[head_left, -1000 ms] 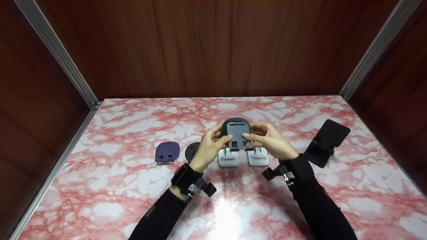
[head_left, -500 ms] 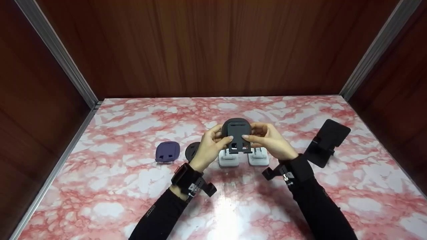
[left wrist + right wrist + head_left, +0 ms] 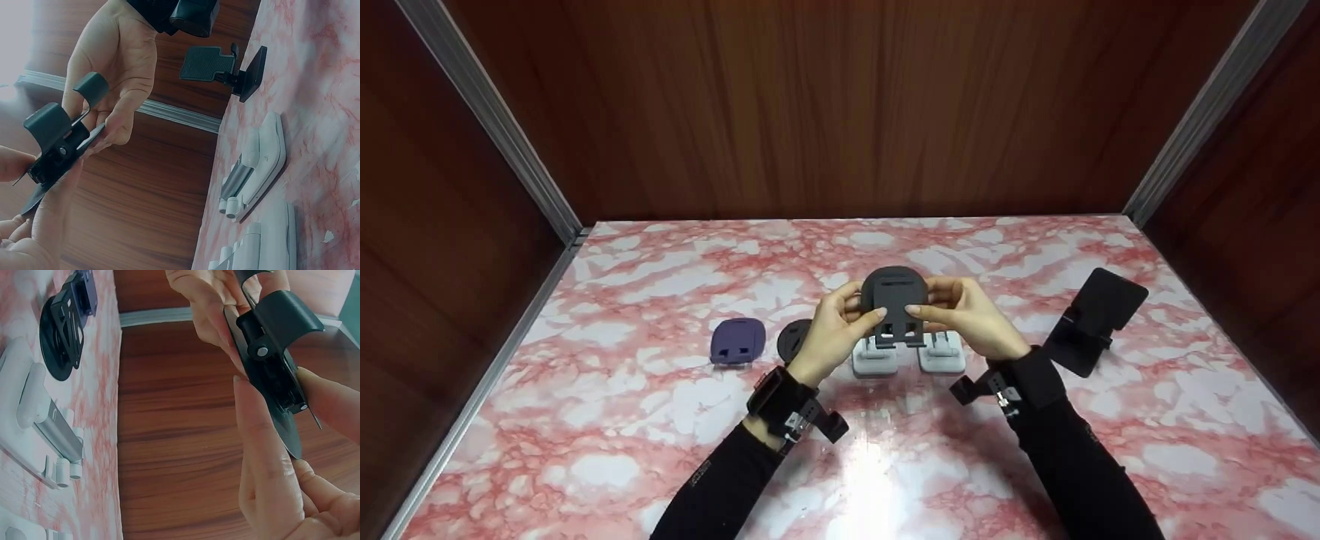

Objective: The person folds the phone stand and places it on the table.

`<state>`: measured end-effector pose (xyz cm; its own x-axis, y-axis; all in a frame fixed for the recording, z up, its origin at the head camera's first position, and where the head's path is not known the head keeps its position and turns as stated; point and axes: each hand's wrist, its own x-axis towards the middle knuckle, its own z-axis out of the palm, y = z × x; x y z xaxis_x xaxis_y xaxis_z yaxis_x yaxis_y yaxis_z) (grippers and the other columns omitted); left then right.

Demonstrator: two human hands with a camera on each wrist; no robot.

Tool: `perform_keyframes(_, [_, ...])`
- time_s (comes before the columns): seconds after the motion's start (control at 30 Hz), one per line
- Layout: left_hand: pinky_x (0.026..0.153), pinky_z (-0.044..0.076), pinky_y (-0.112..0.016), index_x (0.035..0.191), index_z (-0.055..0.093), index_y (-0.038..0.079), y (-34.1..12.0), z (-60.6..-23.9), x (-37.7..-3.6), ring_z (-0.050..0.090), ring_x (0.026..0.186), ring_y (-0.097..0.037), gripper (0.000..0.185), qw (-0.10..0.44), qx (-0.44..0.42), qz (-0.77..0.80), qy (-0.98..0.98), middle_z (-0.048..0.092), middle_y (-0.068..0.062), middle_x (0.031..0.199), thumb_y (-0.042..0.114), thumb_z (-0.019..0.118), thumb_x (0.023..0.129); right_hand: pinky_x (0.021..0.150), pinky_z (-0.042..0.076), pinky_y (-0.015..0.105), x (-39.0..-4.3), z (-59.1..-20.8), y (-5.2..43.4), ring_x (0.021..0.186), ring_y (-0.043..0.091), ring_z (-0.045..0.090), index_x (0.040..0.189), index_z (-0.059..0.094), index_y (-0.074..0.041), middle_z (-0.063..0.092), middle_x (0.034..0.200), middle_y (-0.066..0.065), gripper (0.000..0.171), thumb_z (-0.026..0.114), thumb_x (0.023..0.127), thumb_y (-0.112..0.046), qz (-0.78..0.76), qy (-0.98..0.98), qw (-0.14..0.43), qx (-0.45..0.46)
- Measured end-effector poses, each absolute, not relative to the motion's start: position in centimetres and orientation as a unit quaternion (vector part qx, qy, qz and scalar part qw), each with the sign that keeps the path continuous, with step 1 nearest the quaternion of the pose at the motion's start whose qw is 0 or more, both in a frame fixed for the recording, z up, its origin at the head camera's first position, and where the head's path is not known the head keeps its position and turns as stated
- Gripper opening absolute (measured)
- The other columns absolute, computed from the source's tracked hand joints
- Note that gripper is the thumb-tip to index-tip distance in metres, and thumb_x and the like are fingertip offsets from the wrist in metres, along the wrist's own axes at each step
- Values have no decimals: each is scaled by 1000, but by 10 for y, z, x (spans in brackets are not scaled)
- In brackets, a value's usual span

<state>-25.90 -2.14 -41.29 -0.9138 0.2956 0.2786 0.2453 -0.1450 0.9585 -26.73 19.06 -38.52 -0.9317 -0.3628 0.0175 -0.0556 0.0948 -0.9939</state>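
Note:
A black phone stand with a round base and two hooked lips is held up above the table, folded nearly flat. My left hand pinches its left side, thumb on the front plate and fingers behind. On the opposite side my right hand grips it the same way. The left wrist view shows the stand's hooks and hinge edge-on between both hands. In the right wrist view, a curved hook sticks out beyond the thin round base.
Two white phone stands stand on the marbled table just below the held one. A purple stand and a round black stand are to the left. At the right is a larger black stand. Wooden panels enclose the table.
The held phone stand has tilted slightly, its front plate turning from shiny grey to dark. It sits marginally lower and further right. Both hands keep nearly the same place and grip.

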Motion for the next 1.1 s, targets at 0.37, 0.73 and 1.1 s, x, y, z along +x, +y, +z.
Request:
perform_keyframes(0.37, [81, 61, -28, 127, 54, -11, -20, -412, -259, 71, 91, -15, 38, 28, 208, 728, 653, 68, -30, 115, -4, 62, 91, 79, 62, 31, -266, -382, 195, 82, 12, 69, 112, 61, 5, 71, 92, 0, 26, 70, 88, 0, -649, 737, 121, -147])
perform_keyframes(0.73, [90, 59, -34, 132, 53, -6, -24, -410, -258, 69, 107, -27, 43, 16, 228, 674, 702, 68, -25, 121, 6, 65, 93, 81, 62, 32, -265, -380, 199, 87, 12, 71, 125, 56, 8, 71, 99, -1, 39, 68, 90, -3, -634, 747, 119, -159])
perform_keyframes(1.1, [121, 28, -51, 154, 33, 8, -24, -401, -246, 37, 145, -28, 64, -134, 303, 440, 835, 41, -10, 155, 34, 55, 100, 84, 61, 30, -268, -365, 245, 92, 14, 71, 123, 56, -1, 70, 104, 3, 30, 61, 94, 2, -707, 689, 101, -124])
